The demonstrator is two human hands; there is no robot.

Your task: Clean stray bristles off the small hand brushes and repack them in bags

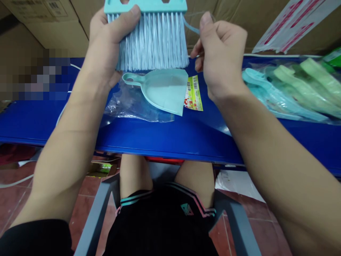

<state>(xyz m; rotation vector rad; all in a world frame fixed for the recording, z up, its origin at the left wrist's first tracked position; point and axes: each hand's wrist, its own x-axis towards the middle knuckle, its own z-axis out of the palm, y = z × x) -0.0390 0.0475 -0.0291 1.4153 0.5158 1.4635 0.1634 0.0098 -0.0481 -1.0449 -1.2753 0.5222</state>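
Note:
My left hand (112, 32) grips a light-blue hand brush (154, 42) by its head, thumb on the front edge, bristles pointing down. The top of the brush runs out of the frame. To its right, my right hand (221, 49) pinches a thin pale-blue strand (192, 28) that reaches to the brush's side, pulled away from the other bristles. Below the brush lies a light-blue dustpan (165, 90), its looped handle to the left. A yellow printed card (195, 94) sticks out by the dustpan's right edge. Under and left of the dustpan is a clear plastic bag (130, 103).
Several bagged brush-and-dustpan sets (290, 89), blue and green, lie at the right of the blue table (165, 142). Cardboard boxes (231, 21) stand behind it. A white cable (76, 66) runs along the left. Grey chair arms (96, 209) flank my legs.

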